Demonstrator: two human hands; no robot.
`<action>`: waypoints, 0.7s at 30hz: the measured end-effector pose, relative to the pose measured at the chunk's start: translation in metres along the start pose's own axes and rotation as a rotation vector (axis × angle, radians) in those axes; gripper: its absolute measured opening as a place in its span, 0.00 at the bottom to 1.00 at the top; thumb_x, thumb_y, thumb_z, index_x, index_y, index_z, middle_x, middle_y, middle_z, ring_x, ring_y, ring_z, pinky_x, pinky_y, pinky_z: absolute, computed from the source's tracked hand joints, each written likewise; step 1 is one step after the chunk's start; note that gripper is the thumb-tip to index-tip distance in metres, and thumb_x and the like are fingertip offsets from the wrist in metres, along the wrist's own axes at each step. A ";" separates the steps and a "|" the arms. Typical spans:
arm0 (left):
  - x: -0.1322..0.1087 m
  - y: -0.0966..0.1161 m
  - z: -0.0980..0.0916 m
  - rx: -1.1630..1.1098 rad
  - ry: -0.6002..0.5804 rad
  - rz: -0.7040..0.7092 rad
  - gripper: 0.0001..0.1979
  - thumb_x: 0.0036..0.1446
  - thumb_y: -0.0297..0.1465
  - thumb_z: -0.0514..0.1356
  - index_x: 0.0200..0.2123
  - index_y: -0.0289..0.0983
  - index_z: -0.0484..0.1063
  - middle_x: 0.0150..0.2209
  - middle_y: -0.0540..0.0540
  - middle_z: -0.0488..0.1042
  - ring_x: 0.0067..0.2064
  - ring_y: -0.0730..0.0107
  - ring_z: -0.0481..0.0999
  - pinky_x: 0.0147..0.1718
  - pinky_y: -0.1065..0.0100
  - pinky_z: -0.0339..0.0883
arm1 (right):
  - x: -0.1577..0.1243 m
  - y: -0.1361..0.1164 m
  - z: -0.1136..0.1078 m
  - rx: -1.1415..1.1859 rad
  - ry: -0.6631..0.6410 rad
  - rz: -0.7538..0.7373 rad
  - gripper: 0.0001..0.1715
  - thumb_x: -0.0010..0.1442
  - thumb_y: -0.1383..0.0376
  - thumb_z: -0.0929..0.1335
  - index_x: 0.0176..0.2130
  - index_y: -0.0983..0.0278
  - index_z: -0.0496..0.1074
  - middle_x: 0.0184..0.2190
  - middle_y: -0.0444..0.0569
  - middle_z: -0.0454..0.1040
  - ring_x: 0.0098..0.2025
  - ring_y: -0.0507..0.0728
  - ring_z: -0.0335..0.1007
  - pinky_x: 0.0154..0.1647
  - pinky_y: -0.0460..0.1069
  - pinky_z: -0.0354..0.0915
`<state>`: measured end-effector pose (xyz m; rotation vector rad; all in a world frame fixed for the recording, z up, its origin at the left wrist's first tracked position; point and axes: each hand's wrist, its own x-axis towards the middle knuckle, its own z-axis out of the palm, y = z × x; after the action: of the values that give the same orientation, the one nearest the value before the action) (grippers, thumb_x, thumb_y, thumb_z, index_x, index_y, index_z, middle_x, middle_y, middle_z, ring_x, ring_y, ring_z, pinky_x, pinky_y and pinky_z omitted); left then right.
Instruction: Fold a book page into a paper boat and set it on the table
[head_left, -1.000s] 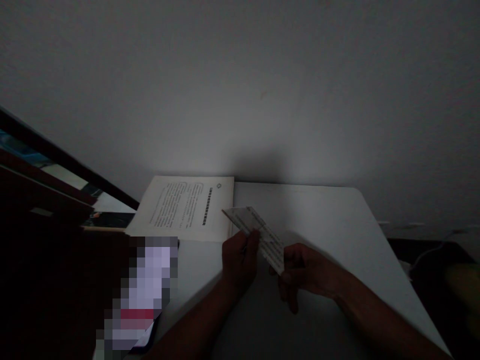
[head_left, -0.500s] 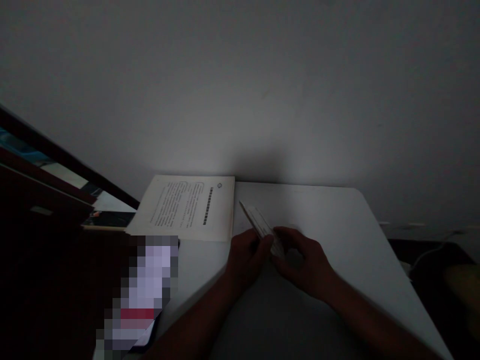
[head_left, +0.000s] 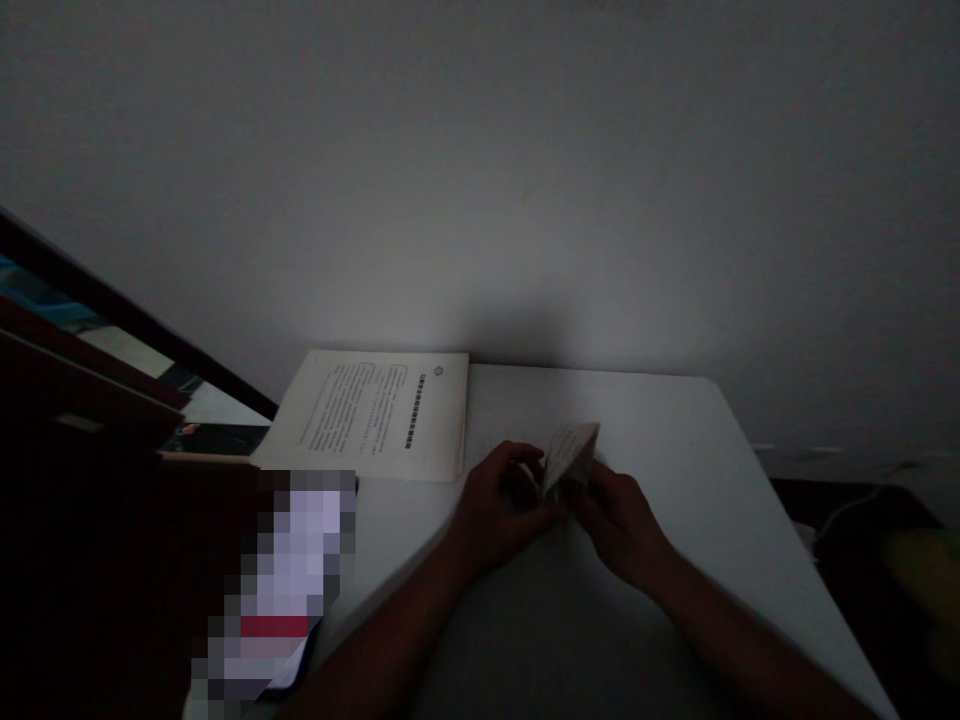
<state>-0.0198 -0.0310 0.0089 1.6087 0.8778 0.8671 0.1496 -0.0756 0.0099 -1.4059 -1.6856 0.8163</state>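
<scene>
A small folded paper (head_left: pixel 571 455) with printed text stands up between my hands, above the white table, its pointed corner at the upper right. My right hand (head_left: pixel 626 515) grips its lower right side, fingers bent around it. At the paper's left edge, my left hand (head_left: pixel 495 510) is curled, with the thumb reaching along the bottom and the fingers bent near the side. The lower folds are dark and partly covered by my fingers.
A stack of printed sheets (head_left: pixel 375 415) lies at the table's back left, against the wall (head_left: pixel 480 180). A phone (head_left: pixel 300 580) with a blurred-out lit screen is at the left edge of the white table (head_left: pixel 675 440). Dark wooden furniture (head_left: pixel 90 480) stands left.
The folded paper has turned in my hands: its upper end pointed left before and now points up and right. My left fingers have lifted and shifted along its left side.
</scene>
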 end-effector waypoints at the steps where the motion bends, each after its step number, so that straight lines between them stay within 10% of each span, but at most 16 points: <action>1: 0.000 0.001 0.000 0.010 -0.025 0.019 0.24 0.42 0.33 0.68 0.43 0.37 0.64 0.33 0.50 0.70 0.27 0.76 0.68 0.27 0.73 0.63 | 0.000 0.000 0.000 -0.060 0.024 0.018 0.12 0.62 0.61 0.60 0.35 0.63 0.69 0.20 0.41 0.68 0.20 0.50 0.63 0.19 0.44 0.57; 12: 0.006 0.003 0.002 0.138 -0.035 0.137 0.06 0.54 0.26 0.54 0.34 0.35 0.70 0.32 0.48 0.67 0.32 0.72 0.67 0.32 0.70 0.61 | 0.004 -0.007 0.004 -0.366 0.127 -0.100 0.15 0.61 0.61 0.61 0.29 0.64 0.72 0.19 0.43 0.72 0.19 0.49 0.66 0.21 0.43 0.57; 21: 0.004 0.002 0.003 0.201 0.022 0.024 0.11 0.59 0.33 0.52 0.27 0.35 0.67 0.26 0.51 0.64 0.29 0.72 0.63 0.29 0.70 0.56 | 0.004 -0.007 0.004 -0.355 0.215 -0.051 0.16 0.59 0.61 0.62 0.26 0.66 0.73 0.16 0.42 0.68 0.15 0.48 0.60 0.17 0.43 0.53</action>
<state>-0.0147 -0.0290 0.0104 1.7883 0.9882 0.8351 0.1426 -0.0730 0.0144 -1.6150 -1.7446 0.3302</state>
